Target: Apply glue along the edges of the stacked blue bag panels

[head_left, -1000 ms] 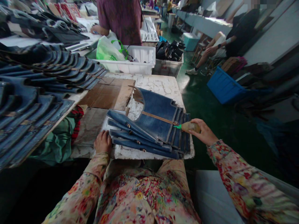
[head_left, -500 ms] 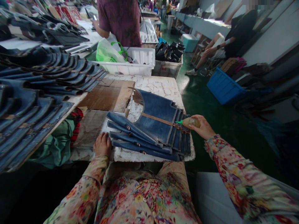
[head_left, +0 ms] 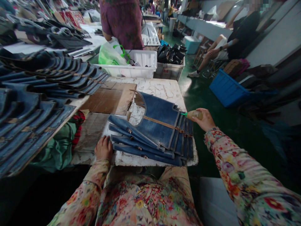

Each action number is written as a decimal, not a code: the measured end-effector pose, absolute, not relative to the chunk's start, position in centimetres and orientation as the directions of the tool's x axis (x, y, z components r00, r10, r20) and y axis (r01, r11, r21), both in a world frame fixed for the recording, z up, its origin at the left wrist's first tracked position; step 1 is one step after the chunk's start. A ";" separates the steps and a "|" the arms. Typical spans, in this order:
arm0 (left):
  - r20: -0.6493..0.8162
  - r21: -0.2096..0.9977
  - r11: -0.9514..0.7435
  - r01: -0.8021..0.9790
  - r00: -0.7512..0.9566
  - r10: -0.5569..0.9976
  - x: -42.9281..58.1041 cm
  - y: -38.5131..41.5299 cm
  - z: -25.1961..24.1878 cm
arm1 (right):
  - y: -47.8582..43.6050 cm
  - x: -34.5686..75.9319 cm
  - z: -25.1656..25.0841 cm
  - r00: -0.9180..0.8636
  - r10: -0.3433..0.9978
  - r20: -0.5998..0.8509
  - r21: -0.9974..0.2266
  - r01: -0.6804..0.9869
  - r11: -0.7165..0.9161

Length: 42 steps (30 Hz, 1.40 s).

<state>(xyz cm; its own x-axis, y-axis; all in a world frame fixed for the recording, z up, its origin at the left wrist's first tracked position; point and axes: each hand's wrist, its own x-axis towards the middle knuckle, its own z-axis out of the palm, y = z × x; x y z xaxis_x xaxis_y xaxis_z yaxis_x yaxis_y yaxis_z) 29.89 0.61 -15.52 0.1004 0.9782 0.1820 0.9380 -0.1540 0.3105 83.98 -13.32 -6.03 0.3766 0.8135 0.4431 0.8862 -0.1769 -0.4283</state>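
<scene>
Near the right edge of the table, whether the green nozzle touches the blue panels is too small to tell; lower panels lie mostly hidden. The picture's top edge cuts off a purple-clad co-worker.

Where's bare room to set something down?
Far end of the white bench, between the white bin and the fanned blue pile; also the brown cardboard, between that pile and the left blue rows. Crowded: near right, under the pile, and left, under the rows.
</scene>
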 end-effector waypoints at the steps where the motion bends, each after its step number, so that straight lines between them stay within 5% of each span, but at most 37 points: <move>1: 0.184 0.312 -0.154 0.938 0.099 0.978 29.9 0.6 -15.6 | -13.1 84.1 -6.0 0.388 0.808 0.443 -0.435 0.881 -0.185; 11: 0.167 0.319 -0.128 0.939 0.077 0.983 29.8 0.6 -15.7 | -14.0 83.5 -5.0 0.543 0.817 0.191 -0.586 0.731 -0.349; 25: 0.205 0.319 -0.165 0.933 0.102 0.973 29.5 0.7 -16.3 | -11.5 83.7 -5.3 0.602 0.737 0.307 -0.594 0.726 -0.346; 36: 0.199 0.341 -0.155 0.927 0.090 0.976 29.7 0.6 -16.1 | -14.6 81.4 -4.3 0.542 0.827 -0.147 -0.767 0.466 -0.441; 42: 0.204 0.336 -0.161 0.928 0.096 0.974 29.8 0.5 -15.9 | -14.1 81.5 -4.6 0.603 0.797 0.037 -0.711 0.576 -0.403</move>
